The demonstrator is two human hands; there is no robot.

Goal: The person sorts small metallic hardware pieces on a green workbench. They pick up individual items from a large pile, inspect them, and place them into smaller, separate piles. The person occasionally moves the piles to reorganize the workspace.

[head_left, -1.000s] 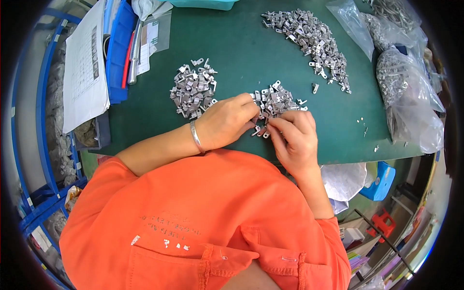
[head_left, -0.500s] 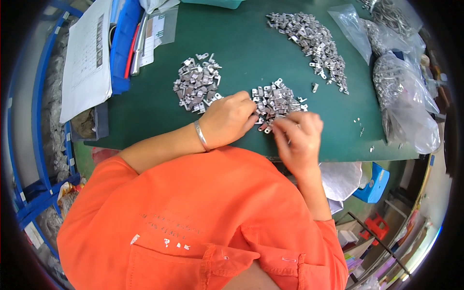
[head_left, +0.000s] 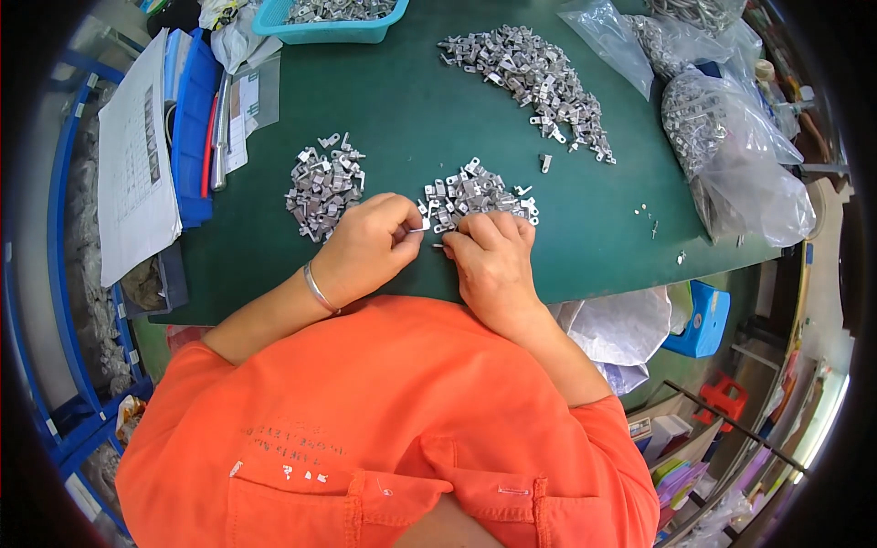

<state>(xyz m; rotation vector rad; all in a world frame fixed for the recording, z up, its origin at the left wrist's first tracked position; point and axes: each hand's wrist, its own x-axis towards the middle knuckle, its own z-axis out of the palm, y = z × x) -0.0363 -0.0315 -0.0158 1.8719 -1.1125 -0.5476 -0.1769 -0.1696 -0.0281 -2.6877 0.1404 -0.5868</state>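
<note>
My left hand [head_left: 373, 242], wearing a silver bangle, pinches a small bent metal bracket [head_left: 421, 225] between thumb and forefinger. Close to its right, my right hand [head_left: 496, 265] is closed, with a small metal part [head_left: 438, 246] showing at its fingertips; the kind of that part is too small to make out. Just beyond both hands lies a middle pile of silvery brackets [head_left: 475, 189], and the right hand's knuckles cover its near edge. Another bracket pile [head_left: 322, 190] sits to the left of my left hand.
A larger bracket pile [head_left: 539, 78] spreads across the far side of the green table [head_left: 393, 110]. Plastic bags of metal parts [head_left: 703, 128] stand on the right. At the far left are a turquoise basket [head_left: 333, 34], a blue file holder [head_left: 194, 128] with pens, and papers [head_left: 137, 173].
My view has shifted, so the table shows further left. My right hand has drawn off the middle pile toward my left hand, its fingers now closed. The bracket in my left hand has become visible.
</note>
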